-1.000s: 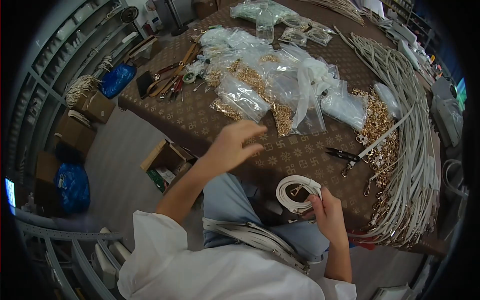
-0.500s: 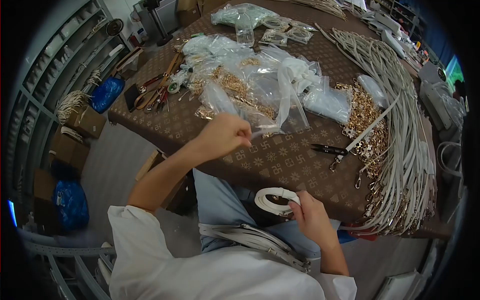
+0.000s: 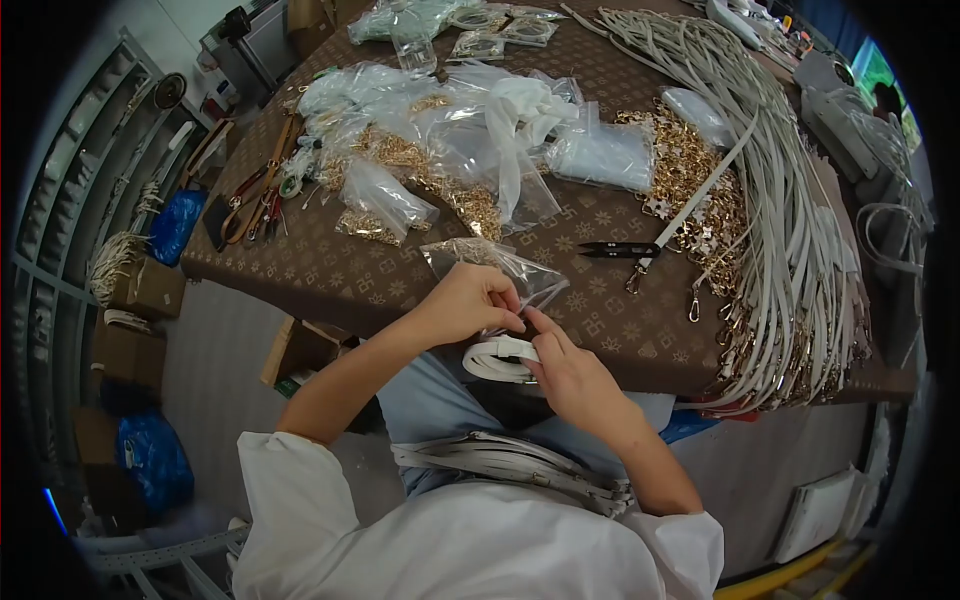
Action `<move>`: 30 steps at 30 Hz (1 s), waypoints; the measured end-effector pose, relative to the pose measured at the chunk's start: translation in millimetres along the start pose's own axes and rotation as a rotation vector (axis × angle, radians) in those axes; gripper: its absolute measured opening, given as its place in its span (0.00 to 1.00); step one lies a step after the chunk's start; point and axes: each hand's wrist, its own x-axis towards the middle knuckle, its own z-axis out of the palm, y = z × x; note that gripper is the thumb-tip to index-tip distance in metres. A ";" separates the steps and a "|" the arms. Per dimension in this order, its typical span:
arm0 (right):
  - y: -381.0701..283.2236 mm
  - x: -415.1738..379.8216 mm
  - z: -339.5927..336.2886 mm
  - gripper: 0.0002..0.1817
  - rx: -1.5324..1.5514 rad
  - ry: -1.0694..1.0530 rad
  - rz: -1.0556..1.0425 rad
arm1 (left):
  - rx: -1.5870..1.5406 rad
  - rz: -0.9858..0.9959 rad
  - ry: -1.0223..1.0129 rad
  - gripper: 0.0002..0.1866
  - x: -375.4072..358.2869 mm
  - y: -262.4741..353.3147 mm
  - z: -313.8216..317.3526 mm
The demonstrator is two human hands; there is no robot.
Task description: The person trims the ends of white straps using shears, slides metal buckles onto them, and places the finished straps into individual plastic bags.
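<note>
Risk here: the thin clear plastic bag (image 3: pixel 500 268) could slip or fold shut, since the left hand (image 3: pixel 470 300) only pinches its edge. The right hand (image 3: pixel 565 365) grips the coiled white strap (image 3: pixel 497 358) at the worktop (image 3: pixel 330 280) edge. The strap sits directly under both hands, with the bag just above.

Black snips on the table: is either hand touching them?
No. The black snips lie alone on the table, while the left hand and right hand meet at the coiled white strap.
</note>
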 end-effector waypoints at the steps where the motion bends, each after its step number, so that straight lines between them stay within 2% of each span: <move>1: 0.4 -1.9 2.0 0.11 -0.010 -0.015 0.015 | -0.122 -0.078 0.008 0.05 -0.8 -2.5 -4.2; 3: 0.3 -7.9 7.3 0.11 -0.025 -0.007 0.005 | -0.246 -0.159 0.017 0.04 -4.3 -2.0 -10.0; 5: 0.7 -9.7 7.9 0.10 -0.040 0.008 0.000 | -0.084 0.067 0.578 0.04 -8.1 13.8 -17.0; 6: 0.4 -9.5 6.4 0.10 0.009 -0.017 -0.007 | 0.172 0.214 0.624 0.04 -10.2 9.7 -17.5; 7: -0.9 -9.9 4.9 0.10 0.056 -0.043 -0.016 | 0.172 0.212 0.617 0.04 -13.0 12.9 -13.5; 8: -3.9 -10.5 2.9 0.10 0.057 -0.041 -0.011 | 0.389 0.328 0.585 0.05 -16.9 20.1 -6.5; 9: -7.7 -10.4 -0.1 0.09 0.223 0.100 0.025 | 0.606 0.446 0.548 0.05 -20.0 26.1 0.4; 10: -10.8 -11.5 -2.7 0.09 0.389 0.241 0.061 | 0.579 0.418 0.509 0.06 -22.9 28.8 7.4; 11: -13.1 -16.2 -4.8 0.09 0.389 0.242 0.069 | 0.574 0.417 0.502 0.06 -25.7 27.1 13.0; 13: -16.0 -27.7 -7.1 0.09 0.686 0.235 0.473 | 0.469 0.399 0.504 0.06 -29.8 22.2 22.8; 15: -16.5 -29.8 -1.6 0.12 0.713 0.321 0.506 | 0.399 0.355 0.487 0.06 -33.9 25.8 31.9; 17: -12.3 -32.0 0.6 0.13 0.744 0.177 0.715 | 0.315 0.349 0.591 0.07 -36.5 24.5 43.2; 20: -9.1 -33.1 -0.8 0.14 0.912 0.177 0.839 | 0.333 0.342 0.621 0.07 -40.3 22.3 50.8; 23: -11.6 -29.1 -12.6 0.14 0.937 0.159 0.908 | 0.250 0.265 0.592 0.06 -45.0 27.5 44.7; 27: -14.9 -24.6 -13.7 0.14 0.931 0.164 0.895 | 0.316 0.274 0.579 0.07 -46.5 39.0 43.8; 29: -19.6 -22.0 -13.4 0.14 1.006 0.142 0.849 | 0.621 0.346 0.521 0.06 -42.9 41.5 49.3; 30: -22.9 -21.6 -14.7 0.14 1.005 0.143 0.848 | 0.621 0.348 0.521 0.06 -40.4 38.3 49.4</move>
